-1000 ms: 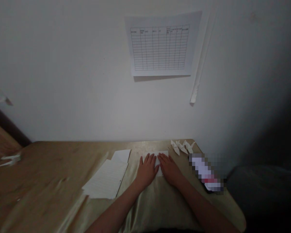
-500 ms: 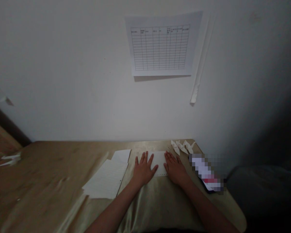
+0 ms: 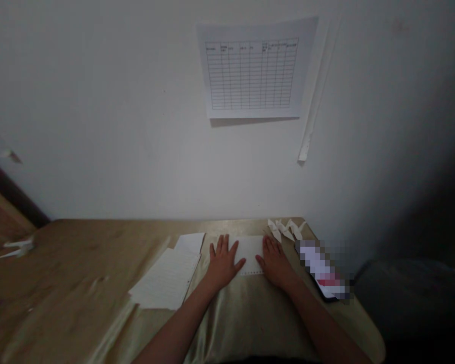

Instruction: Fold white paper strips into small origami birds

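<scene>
A small white sheet of paper [image 3: 250, 254] lies flat on the table, a row of punched holes along its near edge. My left hand [image 3: 223, 264] rests palm down over its left side, fingers spread. On the right edge of the sheet lies my right hand [image 3: 276, 261], flat, with its thumb apart from the other fingers. Just beyond the right hand stand folded paper cranes [image 3: 284, 230]. To the left of my left hand is a loose stack of white paper [image 3: 167, 278].
A phone [image 3: 322, 270], partly pixelated, lies at the table's right edge. The brownish cloth-covered table [image 3: 79, 268] meets a white wall bearing a printed grid sheet [image 3: 252, 73]. White paper scraps [image 3: 18, 246] lie at the far left. Dark shapes fill the area right of the table.
My right hand has slid slightly to the right, uncovering more of the sheet. My left hand has shifted a little to the left. The sheet stays in about the same place.
</scene>
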### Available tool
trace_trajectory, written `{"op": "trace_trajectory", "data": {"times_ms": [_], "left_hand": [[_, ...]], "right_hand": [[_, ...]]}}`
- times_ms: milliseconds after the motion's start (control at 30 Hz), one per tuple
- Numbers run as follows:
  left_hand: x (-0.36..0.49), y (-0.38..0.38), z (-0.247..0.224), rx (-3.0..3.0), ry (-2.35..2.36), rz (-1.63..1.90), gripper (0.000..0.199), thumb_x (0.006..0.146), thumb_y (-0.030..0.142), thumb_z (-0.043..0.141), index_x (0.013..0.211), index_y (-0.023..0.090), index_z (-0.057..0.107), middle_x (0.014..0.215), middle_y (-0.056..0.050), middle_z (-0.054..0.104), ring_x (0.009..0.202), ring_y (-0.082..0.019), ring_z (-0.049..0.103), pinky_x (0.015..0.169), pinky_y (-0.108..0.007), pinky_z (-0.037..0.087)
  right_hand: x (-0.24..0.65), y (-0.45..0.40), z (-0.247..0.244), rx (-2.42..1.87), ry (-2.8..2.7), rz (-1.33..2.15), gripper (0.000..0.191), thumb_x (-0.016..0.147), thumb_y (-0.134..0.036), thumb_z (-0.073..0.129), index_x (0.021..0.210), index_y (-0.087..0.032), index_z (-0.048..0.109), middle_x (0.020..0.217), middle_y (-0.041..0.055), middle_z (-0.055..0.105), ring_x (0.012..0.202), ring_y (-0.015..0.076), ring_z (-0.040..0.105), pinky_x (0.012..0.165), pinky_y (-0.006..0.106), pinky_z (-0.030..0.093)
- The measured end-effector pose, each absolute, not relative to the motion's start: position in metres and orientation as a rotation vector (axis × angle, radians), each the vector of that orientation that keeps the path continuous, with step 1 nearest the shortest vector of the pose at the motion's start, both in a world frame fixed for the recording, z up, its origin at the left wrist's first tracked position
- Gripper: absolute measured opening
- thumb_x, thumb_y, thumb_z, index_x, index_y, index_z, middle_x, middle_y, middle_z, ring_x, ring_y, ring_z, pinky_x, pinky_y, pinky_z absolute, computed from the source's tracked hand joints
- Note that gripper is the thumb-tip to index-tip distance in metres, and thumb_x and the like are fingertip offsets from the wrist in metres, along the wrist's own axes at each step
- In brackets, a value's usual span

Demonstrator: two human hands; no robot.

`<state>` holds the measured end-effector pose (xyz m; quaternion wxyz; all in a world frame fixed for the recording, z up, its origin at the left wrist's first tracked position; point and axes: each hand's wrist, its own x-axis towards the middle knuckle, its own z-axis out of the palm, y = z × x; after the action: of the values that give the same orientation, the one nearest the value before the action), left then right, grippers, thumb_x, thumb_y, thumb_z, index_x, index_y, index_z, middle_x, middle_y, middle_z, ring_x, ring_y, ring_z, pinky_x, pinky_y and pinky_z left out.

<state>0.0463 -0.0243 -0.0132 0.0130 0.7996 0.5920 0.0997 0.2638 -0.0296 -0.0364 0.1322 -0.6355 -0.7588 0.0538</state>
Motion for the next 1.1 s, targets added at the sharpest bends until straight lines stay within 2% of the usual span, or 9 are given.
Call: {"op": "trace_trajectory", "data": {"times_ms": [133,233,300,367,500,633,900,1000,1100], "left_hand": [[0.035,-0.019,-0.007,2.498,1.618,0.443,0.049,0.095,0.036,0.074,0.142,0.027,0.066,0.164,-0.016,0.051,0.158,-0.037,0.037,0.127,-0.068,0.029],[0.023,-0.016,-0.003,2.518,1.391,0.490,0.031,0.094,0.030,0.076,0.125,0.030,0.076,0.152,-0.011,0.063,0.151,-0.034,0.048,0.128,-0.068,0.027],[0.016,-0.015,-0.001,2.460,1.321,0.468,0.040,0.089,0.033,0.082,0.129,0.030,0.074,0.150,-0.012,0.064,0.145,-0.034,0.055,0.127,-0.067,0.029],[0.010,-0.013,0.001,2.430,1.267,0.418,0.060,0.078,0.042,0.092,0.134,0.031,0.073,0.155,-0.014,0.061,0.148,-0.036,0.052,0.128,-0.068,0.026],[0.001,-0.006,0.002,2.383,1.170,0.338,0.083,0.064,0.050,0.100,0.140,0.035,0.070,0.162,-0.014,0.054,0.153,-0.038,0.046,0.129,-0.071,0.017],[-0.004,-0.001,-0.001,2.334,1.151,0.323,0.076,0.066,0.045,0.100,0.136,0.036,0.073,0.164,-0.013,0.053,0.154,-0.039,0.045,0.130,-0.070,0.015],[-0.005,0.003,-0.008,2.365,1.157,0.400,0.049,0.081,0.039,0.091,0.129,0.036,0.078,0.158,-0.010,0.060,0.149,-0.035,0.052,0.130,-0.065,0.023],[-0.004,0.005,-0.011,2.377,1.158,0.452,0.038,0.087,0.038,0.086,0.125,0.035,0.080,0.154,-0.009,0.064,0.146,-0.032,0.056,0.129,-0.061,0.028],[-0.004,0.007,-0.014,2.369,1.151,0.500,0.029,0.093,0.039,0.079,0.121,0.033,0.082,0.151,-0.008,0.067,0.144,-0.030,0.058,0.128,-0.056,0.033]], "right_hand": [[0.270,-0.023,-0.036,-1.682,-2.174,0.233,0.063,0.100,-0.030,0.054,0.158,-0.005,0.047,0.174,0.0231,0.025,0.164,0.0361,0.022,0.134,0.054,0.025],[0.280,-0.019,-0.034,-1.485,-2.175,0.358,0.059,0.092,-0.016,0.057,0.151,-0.014,0.058,0.174,0.0158,0.033,0.164,0.0304,0.026,0.134,0.054,0.027],[0.287,-0.018,-0.033,-1.348,-2.189,0.496,0.055,0.089,-0.011,0.058,0.142,-0.019,0.067,0.166,0.0131,0.048,0.159,0.0271,0.037,0.132,0.053,0.030],[0.291,-0.018,-0.032,-1.306,-2.146,0.622,0.049,0.087,-0.013,0.063,0.134,-0.022,0.072,0.160,0.0124,0.056,0.152,0.0266,0.048,0.130,0.053,0.034],[0.296,-0.020,-0.028,-1.326,-2.094,0.781,0.048,0.080,-0.027,0.082,0.127,-0.024,0.077,0.161,0.0110,0.054,0.152,0.0291,0.047,0.130,0.053,0.034],[0.298,-0.022,-0.021,-1.301,-2.120,0.859,0.060,0.070,-0.036,0.092,0.128,-0.028,0.077,0.164,0.0100,0.050,0.154,0.0313,0.044,0.129,0.054,0.033],[0.300,-0.024,-0.015,-1.330,-2.150,0.904,0.081,0.058,-0.044,0.099,0.134,-0.033,0.073,0.167,0.0077,0.047,0.156,0.0336,0.040,0.129,0.054,0.033],[0.302,-0.024,-0.014,-1.309,-2.123,0.908,0.078,0.059,-0.043,0.098,0.133,-0.032,0.074,0.165,0.0083,0.050,0.153,0.0336,0.043,0.128,0.055,0.035],[0.304,-0.024,-0.015,-1.258,-2.073,0.901,0.056,0.070,-0.040,0.092,0.122,-0.028,0.078,0.157,0.0093,0.058,0.149,0.0312,0.049,0.126,0.053,0.037]]}}
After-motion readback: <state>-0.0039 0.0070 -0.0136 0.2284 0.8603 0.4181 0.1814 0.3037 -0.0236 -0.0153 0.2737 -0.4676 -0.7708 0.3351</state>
